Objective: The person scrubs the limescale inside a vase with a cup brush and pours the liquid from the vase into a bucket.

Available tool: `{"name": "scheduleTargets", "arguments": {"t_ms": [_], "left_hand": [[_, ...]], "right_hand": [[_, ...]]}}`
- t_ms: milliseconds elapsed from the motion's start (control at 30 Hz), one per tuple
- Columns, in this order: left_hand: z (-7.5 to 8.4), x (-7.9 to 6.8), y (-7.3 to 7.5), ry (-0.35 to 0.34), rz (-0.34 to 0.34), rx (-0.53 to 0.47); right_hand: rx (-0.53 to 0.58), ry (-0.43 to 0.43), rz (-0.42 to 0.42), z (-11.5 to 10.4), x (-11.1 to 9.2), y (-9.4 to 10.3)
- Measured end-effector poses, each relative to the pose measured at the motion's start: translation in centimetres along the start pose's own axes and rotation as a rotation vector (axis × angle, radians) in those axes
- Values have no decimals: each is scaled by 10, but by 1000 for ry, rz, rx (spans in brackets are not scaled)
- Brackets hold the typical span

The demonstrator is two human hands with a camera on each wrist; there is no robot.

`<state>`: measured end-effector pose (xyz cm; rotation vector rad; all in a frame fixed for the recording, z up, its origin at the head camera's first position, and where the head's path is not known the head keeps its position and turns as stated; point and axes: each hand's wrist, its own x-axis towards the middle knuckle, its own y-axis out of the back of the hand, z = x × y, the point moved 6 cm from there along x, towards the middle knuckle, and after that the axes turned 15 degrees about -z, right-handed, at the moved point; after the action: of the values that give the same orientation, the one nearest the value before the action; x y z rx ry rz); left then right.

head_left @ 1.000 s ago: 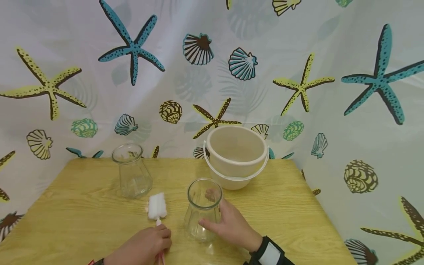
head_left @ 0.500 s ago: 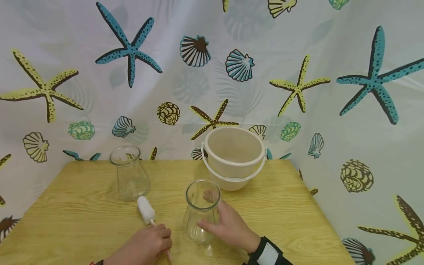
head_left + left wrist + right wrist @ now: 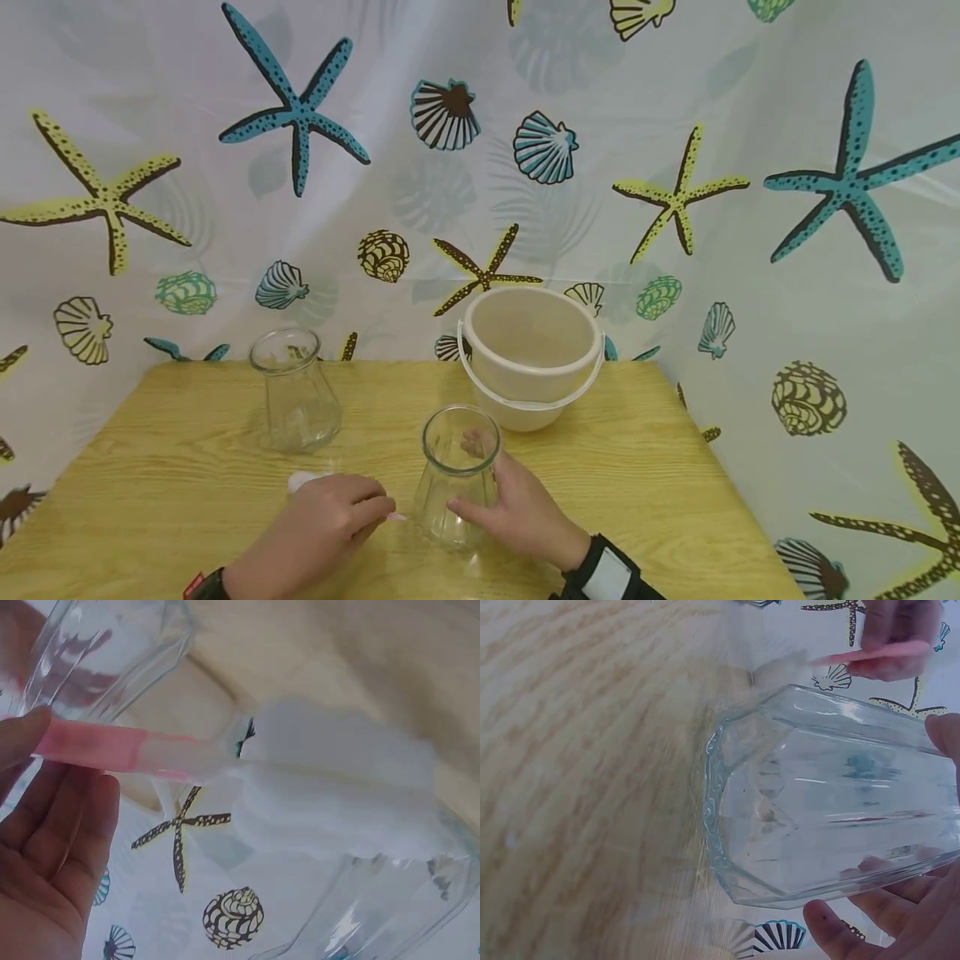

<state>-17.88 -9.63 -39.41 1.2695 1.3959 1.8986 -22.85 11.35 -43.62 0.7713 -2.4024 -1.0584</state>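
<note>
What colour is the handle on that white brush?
The handle is pink, paler toward the white head; the left wrist view shows it best.

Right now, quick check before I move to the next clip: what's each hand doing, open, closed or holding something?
Left hand: closed, holding the white brush by its pink handle.
Right hand: closed round the nearer glass jar.

The white brush [image 3: 337,791] has a pink handle [image 3: 94,745].

There, I saw the right hand [image 3: 915,911] grip the glass jar [image 3: 832,802], the left hand [image 3: 900,624] holding a pink handle [image 3: 885,652] beyond!
</note>
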Motion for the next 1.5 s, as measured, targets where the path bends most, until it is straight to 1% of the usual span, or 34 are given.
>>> {"name": "scheduleTargets", "arguments": {"t_ms": [133, 267, 367, 433, 500, 633, 733, 833, 900, 1000, 1100, 1200, 1367, 1500], "left_hand": [[-5, 9, 19, 87, 69, -6], [-8, 16, 42, 136, 147, -52], [-9, 22, 59, 143, 219, -68], [-10, 27, 71, 146, 268, -59], [-10, 32, 83, 136, 327, -44], [-10, 41, 106, 121, 424, -46], [-12, 48, 122, 128, 485, -83], [-14, 56, 134, 151, 523, -139], [-14, 61, 140, 152, 543, -172], [-12, 68, 146, 141, 560, -192], [-8, 75, 151, 114, 585, -206], [-4, 81, 155, 85, 606, -244], [-2, 86, 156, 73, 623, -305], [1, 89, 156, 50, 648, -324]], "right_hand": [[-7, -5, 4, 2, -1, 0], [-9, 4, 8, 1, -1, 1], [-7, 10, 5, 1, -1, 2], [-5, 11, 2, 1, -1, 2], [-8, 10, 3, 1, -1, 2], [-15, 9, 7, 1, -1, 2], [-16, 11, 15, 2, -1, 3], [-14, 11, 23, 3, 0, 4], [-16, 10, 26, 3, 0, 4], [-16, 12, 26, 4, 1, 3], [-17, 12, 27, 4, 0, 2], [-20, 11, 29, 4, 0, 3], [12, 4, 8, 4, 0, 1], [32, -9, -9, 4, 0, -1]]}}
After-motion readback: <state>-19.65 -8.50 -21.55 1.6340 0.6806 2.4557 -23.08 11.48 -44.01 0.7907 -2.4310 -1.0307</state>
